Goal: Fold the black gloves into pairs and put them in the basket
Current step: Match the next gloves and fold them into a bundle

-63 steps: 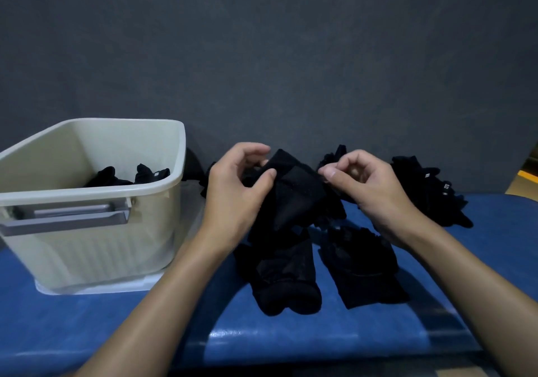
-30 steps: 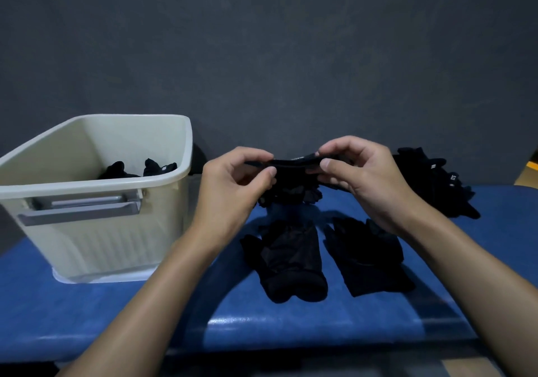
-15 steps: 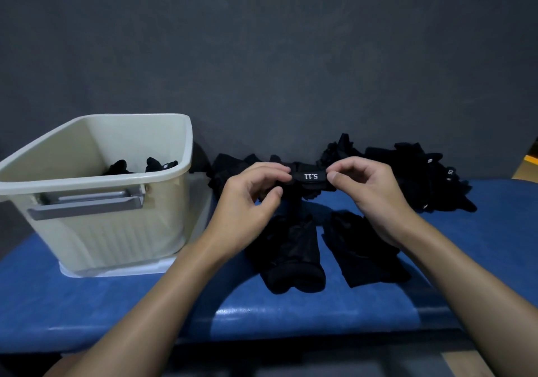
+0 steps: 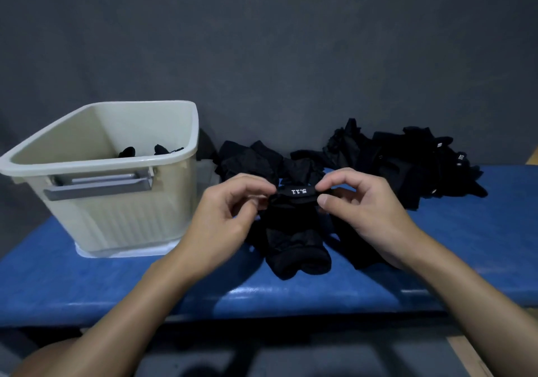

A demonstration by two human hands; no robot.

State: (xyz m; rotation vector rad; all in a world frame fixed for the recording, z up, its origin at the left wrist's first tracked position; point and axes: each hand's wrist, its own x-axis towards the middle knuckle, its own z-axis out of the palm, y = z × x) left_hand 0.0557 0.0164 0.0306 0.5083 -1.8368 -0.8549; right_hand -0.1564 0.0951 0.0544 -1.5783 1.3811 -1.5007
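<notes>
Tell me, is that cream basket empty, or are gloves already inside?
Not empty: black gloves peek over the near rim inside the basket; how many, cannot tell.

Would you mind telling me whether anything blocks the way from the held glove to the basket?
Nothing visible does. The left hand and right hand pinch the glove above the bench; the basket stands open-topped to their left, and only its rim must be cleared.

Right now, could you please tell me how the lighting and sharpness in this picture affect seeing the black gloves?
Head view: dim light, so the pile of gloves merges into one dark mass; the white print on the held glove is legible; pale glare runs along the front edge of the blue bench; wide-angle stretching shows in the forearms near the bottom corners.
</notes>
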